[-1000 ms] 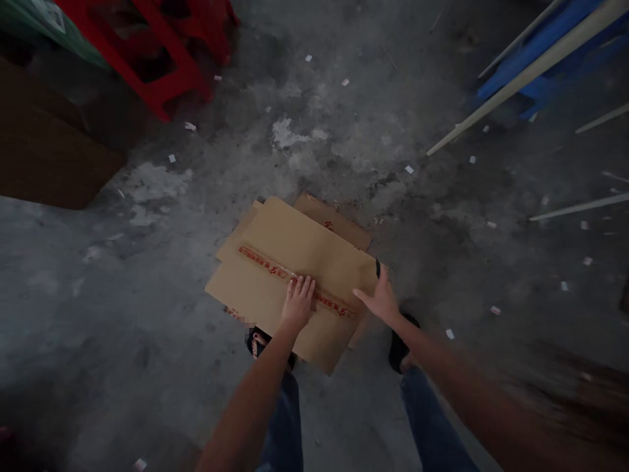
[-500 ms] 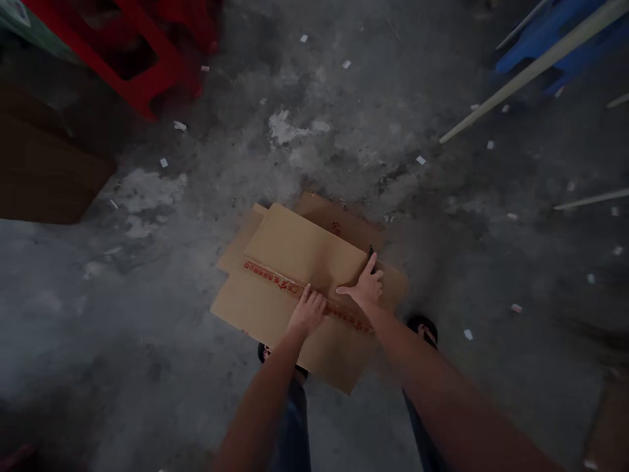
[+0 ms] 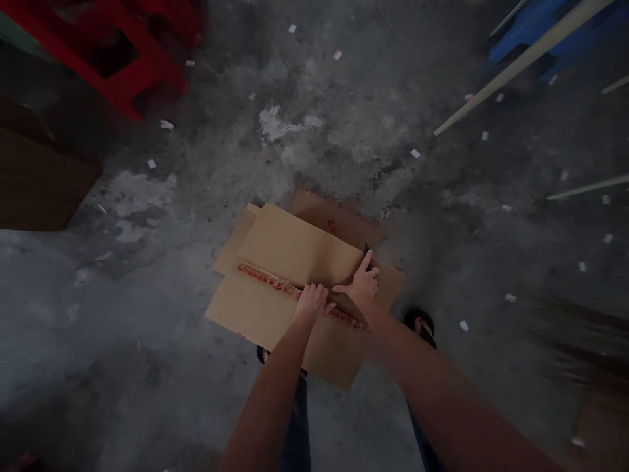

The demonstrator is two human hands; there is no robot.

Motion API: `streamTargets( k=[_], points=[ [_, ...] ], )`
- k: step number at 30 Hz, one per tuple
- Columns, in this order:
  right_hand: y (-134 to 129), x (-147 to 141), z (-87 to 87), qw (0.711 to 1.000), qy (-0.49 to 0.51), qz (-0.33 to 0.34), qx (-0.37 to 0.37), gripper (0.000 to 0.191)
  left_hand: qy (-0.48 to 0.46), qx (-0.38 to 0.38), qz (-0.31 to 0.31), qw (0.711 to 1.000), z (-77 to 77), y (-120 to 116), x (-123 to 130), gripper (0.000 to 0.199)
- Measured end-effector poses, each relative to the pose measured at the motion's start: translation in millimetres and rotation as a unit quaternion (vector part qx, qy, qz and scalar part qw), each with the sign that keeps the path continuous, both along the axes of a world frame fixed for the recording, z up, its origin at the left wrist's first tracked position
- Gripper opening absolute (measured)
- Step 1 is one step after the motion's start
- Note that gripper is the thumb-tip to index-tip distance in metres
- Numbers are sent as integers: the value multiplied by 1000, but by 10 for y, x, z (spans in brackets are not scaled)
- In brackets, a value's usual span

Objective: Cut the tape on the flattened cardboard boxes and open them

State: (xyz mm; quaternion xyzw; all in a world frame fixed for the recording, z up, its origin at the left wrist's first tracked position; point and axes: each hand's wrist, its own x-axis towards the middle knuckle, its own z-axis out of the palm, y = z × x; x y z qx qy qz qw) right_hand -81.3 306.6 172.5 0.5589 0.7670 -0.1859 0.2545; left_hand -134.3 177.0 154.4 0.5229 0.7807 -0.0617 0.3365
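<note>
An opened cardboard box (image 3: 255,298) lies on the floor between my feet, its flaps spread out. Tape with red printing (image 3: 265,278) runs along the seam, parted at the edge of the upper flap (image 3: 297,242). At the middle of that seam, my left hand (image 3: 313,301) has its fingers curled over the flap's edge. My right hand (image 3: 363,285) is at the flap's right end, thumb stretched toward the left hand, other fingers curled round a slim dark tool (image 3: 366,249). Only the tool's black tip shows; its kind is hidden.
Red plastic stools (image 3: 132,59) stand at the upper left, above a brown box (image 3: 44,177). A blue stool (image 3: 521,36) and a pale pole (image 3: 511,75) are at the upper right. Paper scraps (image 3: 415,153) dot the concrete floor. My sandalled foot (image 3: 420,324) is beside the box.
My left hand has shifted slightly up and right, its fingers now curled over the flap's edge at the seam. The flap edge there looks more lifted. My right hand keeps its pose.
</note>
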Motion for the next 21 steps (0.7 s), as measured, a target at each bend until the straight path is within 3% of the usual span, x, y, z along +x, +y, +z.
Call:
streamTargets(
  k=[8, 13, 16, 21],
  points=[
    [6, -50, 39, 1000, 2, -14, 6, 147, -9, -33, -1, 999, 203, 28, -19, 60],
    [40, -80, 46, 1000, 8, -24, 0, 150, -19, -94, 9, 995, 303, 103, -11, 69],
    [76, -90, 60, 1000, 10, -26, -5, 151, -25, -115, -2, 993, 328, 146, -30, 58],
    [47, -89, 51, 1000, 12, -25, 0, 144, -27, -89, -6, 996, 458, 95, -62, 42]
  ],
)
